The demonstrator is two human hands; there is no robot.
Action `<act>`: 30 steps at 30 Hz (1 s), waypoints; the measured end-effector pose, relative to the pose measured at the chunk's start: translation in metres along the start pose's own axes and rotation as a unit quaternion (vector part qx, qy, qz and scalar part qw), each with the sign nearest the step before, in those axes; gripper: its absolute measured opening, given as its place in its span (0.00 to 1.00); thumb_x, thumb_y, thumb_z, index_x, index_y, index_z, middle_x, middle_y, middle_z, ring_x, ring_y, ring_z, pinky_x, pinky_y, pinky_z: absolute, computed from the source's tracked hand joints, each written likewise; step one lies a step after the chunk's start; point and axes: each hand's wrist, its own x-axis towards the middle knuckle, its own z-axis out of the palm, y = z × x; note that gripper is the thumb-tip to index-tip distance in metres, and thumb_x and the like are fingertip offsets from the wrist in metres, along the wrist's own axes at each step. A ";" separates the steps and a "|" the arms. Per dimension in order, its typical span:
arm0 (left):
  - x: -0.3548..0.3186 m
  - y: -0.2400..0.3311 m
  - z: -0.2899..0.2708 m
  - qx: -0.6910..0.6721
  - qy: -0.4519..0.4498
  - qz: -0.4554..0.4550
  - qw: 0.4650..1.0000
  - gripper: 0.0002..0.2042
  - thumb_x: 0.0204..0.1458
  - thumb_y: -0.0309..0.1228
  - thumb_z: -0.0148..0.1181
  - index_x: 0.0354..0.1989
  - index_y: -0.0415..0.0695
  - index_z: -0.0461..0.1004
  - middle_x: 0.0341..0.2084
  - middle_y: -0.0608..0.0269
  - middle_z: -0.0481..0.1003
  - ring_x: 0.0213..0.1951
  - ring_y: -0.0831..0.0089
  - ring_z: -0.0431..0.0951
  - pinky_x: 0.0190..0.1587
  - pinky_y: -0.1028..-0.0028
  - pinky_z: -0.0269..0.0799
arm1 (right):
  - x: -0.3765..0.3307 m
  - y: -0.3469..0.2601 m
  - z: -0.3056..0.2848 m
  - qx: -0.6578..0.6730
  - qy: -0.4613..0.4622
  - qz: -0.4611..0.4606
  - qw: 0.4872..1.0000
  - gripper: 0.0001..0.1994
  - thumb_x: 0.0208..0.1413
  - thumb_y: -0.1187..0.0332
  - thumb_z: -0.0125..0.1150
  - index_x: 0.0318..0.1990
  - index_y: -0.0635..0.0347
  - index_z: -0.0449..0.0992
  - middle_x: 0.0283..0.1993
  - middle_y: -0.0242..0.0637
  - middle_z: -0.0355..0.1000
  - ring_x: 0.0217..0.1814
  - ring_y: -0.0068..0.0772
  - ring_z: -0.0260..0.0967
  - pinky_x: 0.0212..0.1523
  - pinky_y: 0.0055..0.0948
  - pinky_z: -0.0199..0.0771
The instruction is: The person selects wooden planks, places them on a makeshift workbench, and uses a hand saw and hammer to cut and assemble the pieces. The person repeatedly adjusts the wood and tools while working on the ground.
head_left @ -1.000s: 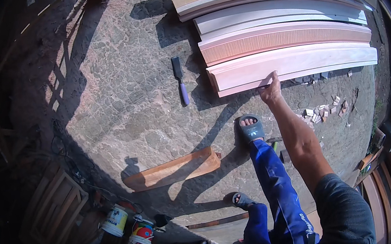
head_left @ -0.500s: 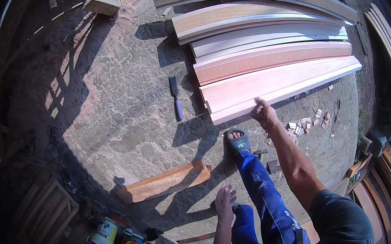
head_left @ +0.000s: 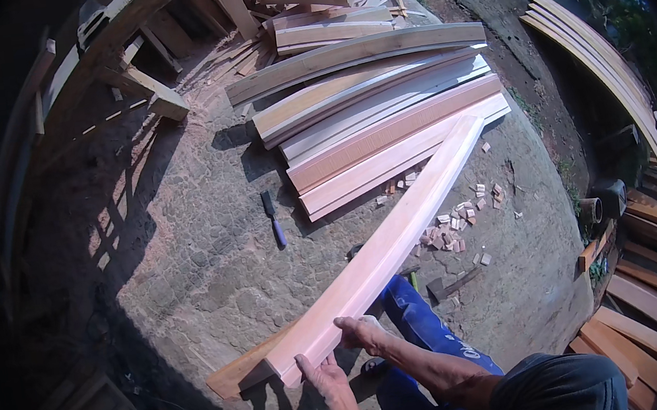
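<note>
A long pale pink wooden beam (head_left: 397,234) slants from my lap area toward the far right. Its far end overlaps the nearest board (head_left: 373,171) of the row; whether it touches cannot be told. At the near end, my left hand (head_left: 325,377) grips the beam's lower edge, thumb on top and fingers underneath. My right hand (head_left: 364,335) is closed on the near edge a little farther along. Beneath the near end lies a shorter brown wooden block (head_left: 234,373), partly hidden. A chisel (head_left: 274,221) with a purple handle lies on the ground to the left.
Several boards (head_left: 352,60) lie side by side ahead. Small wood offcuts (head_left: 449,232) are scattered right of the beam, near a hammer-like tool (head_left: 443,289). Long planks (head_left: 595,53) and stacked timber (head_left: 647,298) stand at the right. A wooden frame (head_left: 159,103) is at the far left.
The pink beam has come off the row and swung toward me. My right hand moved from the row to the beam's near end, and my left hand, formerly empty, now holds it too.
</note>
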 end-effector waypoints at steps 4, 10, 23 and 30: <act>-0.072 0.037 -0.054 -0.010 0.005 0.071 0.997 0.44 0.59 0.57 0.63 0.73 0.39 0.53 0.68 0.45 0.64 0.71 0.53 0.63 0.76 0.57 0.57 | -0.034 0.086 0.022 0.048 -0.016 -0.159 0.986 0.20 0.58 0.51 0.69 0.39 0.62 0.80 0.29 0.34 0.76 0.25 0.28 0.73 0.25 0.31 0.74; -0.181 0.050 -0.127 -0.043 -0.005 0.124 0.991 0.41 0.61 0.53 0.62 0.73 0.38 0.52 0.67 0.43 0.64 0.69 0.53 0.65 0.74 0.56 0.60 | -0.011 0.101 -0.012 0.131 0.030 -0.279 0.951 0.13 0.62 0.60 0.65 0.37 0.62 0.78 0.25 0.29 0.71 0.21 0.26 0.70 0.17 0.30 0.69; -0.288 -0.057 -0.183 -0.254 0.241 0.051 0.936 0.24 0.56 0.32 0.71 0.60 0.52 0.70 0.55 0.64 0.74 0.61 0.63 0.74 0.65 0.53 0.74 | 0.072 -0.009 -0.187 -0.026 -0.056 -0.189 0.980 0.26 0.64 0.44 0.59 0.58 0.53 0.72 0.56 0.38 0.72 0.61 0.46 0.69 0.65 0.52 0.69; -0.351 -0.106 -0.273 -0.279 0.376 0.022 0.883 0.30 0.58 0.41 0.68 0.65 0.47 0.64 0.59 0.54 0.69 0.60 0.59 0.74 0.60 0.54 0.77 | 0.046 0.083 -0.214 -0.133 -0.136 -0.137 0.972 0.32 0.68 0.42 0.50 0.66 0.60 0.67 0.65 0.46 0.69 0.69 0.50 0.64 0.70 0.51 0.65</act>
